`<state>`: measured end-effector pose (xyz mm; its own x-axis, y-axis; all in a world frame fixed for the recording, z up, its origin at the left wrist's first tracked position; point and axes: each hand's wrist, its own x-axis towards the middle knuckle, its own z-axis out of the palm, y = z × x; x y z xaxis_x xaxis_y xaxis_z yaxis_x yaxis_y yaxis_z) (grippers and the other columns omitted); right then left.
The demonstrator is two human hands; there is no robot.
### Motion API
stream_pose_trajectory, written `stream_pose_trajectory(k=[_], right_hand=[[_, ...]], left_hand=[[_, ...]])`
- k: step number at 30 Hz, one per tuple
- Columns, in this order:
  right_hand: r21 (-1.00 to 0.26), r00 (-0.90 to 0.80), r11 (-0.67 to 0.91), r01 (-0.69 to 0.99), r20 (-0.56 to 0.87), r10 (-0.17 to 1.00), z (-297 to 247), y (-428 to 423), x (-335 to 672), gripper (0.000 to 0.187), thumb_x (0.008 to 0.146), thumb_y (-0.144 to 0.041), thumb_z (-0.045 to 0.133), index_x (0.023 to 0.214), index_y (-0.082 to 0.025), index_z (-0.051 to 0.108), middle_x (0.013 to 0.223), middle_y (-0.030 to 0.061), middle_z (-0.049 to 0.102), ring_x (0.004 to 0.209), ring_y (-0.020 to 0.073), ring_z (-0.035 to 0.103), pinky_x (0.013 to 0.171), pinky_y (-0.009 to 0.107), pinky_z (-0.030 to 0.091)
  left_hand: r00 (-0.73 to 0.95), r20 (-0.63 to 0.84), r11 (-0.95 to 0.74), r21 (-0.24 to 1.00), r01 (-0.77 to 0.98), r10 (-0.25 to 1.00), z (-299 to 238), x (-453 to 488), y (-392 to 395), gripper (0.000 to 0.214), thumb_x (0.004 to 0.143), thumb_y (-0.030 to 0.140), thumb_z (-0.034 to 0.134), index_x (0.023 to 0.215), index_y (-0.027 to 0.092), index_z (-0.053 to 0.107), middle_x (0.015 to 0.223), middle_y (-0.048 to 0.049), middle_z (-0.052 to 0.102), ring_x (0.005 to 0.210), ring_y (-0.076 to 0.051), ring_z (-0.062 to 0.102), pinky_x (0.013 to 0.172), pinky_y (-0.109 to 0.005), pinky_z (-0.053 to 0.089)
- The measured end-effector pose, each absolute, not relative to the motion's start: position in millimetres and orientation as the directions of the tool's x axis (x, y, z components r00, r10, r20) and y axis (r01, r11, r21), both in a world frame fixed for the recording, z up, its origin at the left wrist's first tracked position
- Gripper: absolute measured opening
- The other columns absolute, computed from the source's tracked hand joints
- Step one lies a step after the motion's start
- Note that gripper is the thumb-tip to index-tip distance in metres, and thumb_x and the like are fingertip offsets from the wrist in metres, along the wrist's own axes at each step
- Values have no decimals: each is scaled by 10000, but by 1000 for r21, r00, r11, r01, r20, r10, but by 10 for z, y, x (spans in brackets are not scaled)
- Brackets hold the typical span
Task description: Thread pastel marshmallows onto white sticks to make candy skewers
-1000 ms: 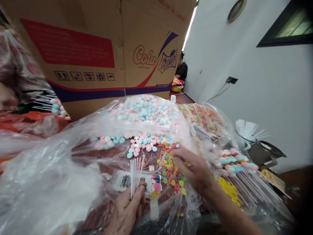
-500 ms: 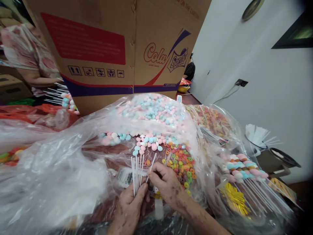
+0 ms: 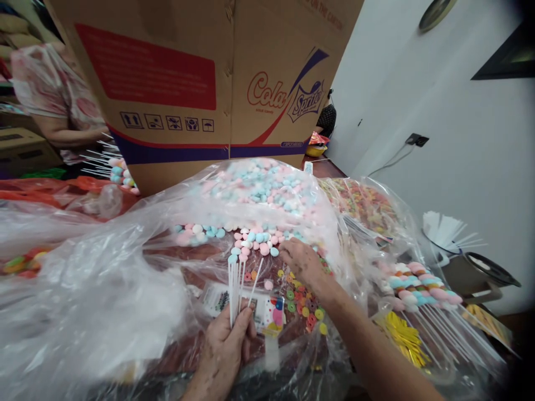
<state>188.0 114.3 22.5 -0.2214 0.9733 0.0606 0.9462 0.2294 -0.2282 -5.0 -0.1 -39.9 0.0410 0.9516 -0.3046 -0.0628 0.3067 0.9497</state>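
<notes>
My left hand (image 3: 225,348) is closed round a bunch of thin white sticks (image 3: 236,287) that point upward, low in the middle. My right hand (image 3: 303,262) reaches forward over loose sweets on the plastic sheet. Its fingers curl down among pink, blue and white round candies (image 3: 251,242), beside small coloured ring candies (image 3: 303,303). Whether it holds one is hidden. A large clear bag of pink and blue candies (image 3: 259,186) lies just behind.
A big Cola Sprite cardboard box (image 3: 200,83) stands at the back. Finished candy skewers (image 3: 422,287) and yellow twist ties (image 3: 401,337) lie at right, near a second bag of ring candies (image 3: 363,203). Crumpled clear plastic (image 3: 83,301) fills the left. Another person (image 3: 54,94) stands at far left.
My right hand left the sticks, where it had been placing one half a second ago, and moved forward to the round candies. My left hand keeps its grip on the bunch.
</notes>
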Motion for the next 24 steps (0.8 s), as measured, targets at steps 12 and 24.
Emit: stream_pose_trajectory(k=[12, 24], right_hand=[[23, -332, 331, 943, 45, 942, 64, 1183, 1509, 232, 944, -198, 505, 1157, -202, 597, 1113, 102, 619, 1013, 234, 575, 796, 292, 440], [-379, -474, 499, 779, 166, 865, 8, 987, 1864, 268, 820, -36, 461, 967, -176, 635, 965, 69, 654, 925, 195, 582, 856, 323, 459]], left_hand=[[1, -288, 286, 953, -99, 958, -358, -7, -23, 467, 785, 634, 592, 622, 198, 563, 353, 95, 403, 298, -64, 313, 328, -174, 205], [16, -304, 305, 950, -64, 953, -422, -29, -8, 468, 774, 635, 585, 624, 192, 565, 390, 69, 459, 316, -78, 363, 325, -184, 238]])
